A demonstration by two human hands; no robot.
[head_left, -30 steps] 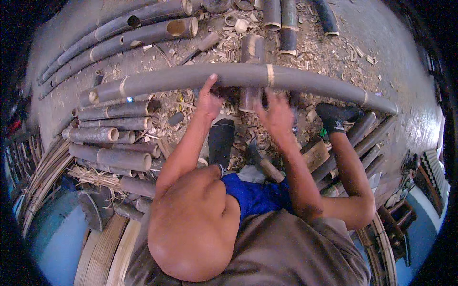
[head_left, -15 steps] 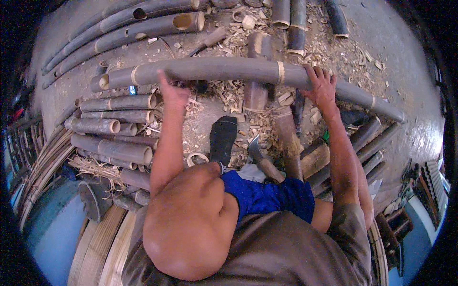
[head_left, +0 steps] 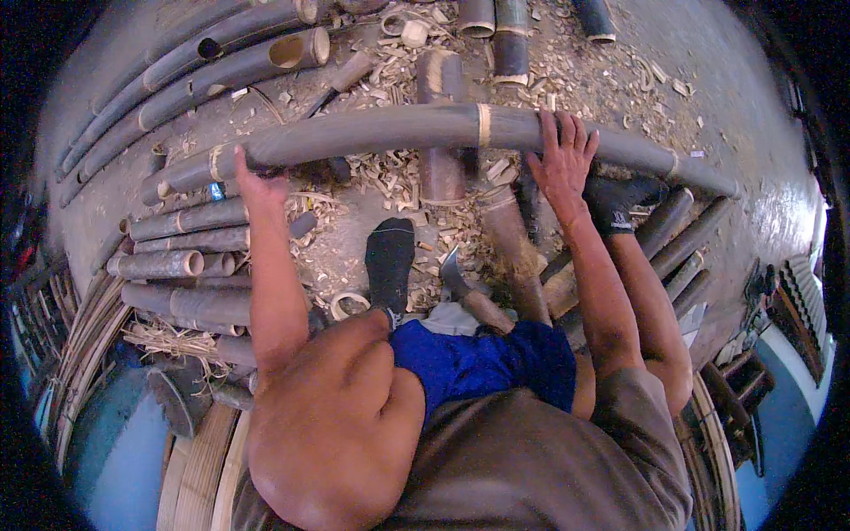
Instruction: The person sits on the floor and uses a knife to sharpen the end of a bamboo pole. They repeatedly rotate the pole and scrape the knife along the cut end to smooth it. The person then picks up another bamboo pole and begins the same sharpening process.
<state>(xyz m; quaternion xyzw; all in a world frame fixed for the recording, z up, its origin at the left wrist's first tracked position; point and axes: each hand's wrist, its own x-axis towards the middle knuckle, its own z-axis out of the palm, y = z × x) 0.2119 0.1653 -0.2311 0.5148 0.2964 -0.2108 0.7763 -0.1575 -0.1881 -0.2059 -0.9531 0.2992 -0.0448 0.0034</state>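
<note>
A long, grey-brown bamboo pole [head_left: 390,128] with pale bands at its joints lies across in front of me, left to right. My left hand [head_left: 263,188] grips its near side by the left band, thumb up against the pole and fingers mostly hidden. My right hand [head_left: 564,168] is on the pole right of the middle band, its fingers reaching over the top and the thumb on the near side. Beneath the pole, a thick bamboo piece [head_left: 440,183] runs away from me. A curved blade with a wooden handle [head_left: 484,310] rests near my blue shorts.
Cut bamboo tubes [head_left: 190,265] are stacked at the left, and longer poles [head_left: 239,75] lie beyond. Another bladed tool with a wooden handle [head_left: 352,71] lies past the pole. Wood chips [head_left: 390,181] litter the floor. My foot in a dark sock [head_left: 390,261] is between the pieces.
My left hand has slid left along the pole, close to its left band. My right hand keeps its place on it. The whole view has shifted slightly.
</note>
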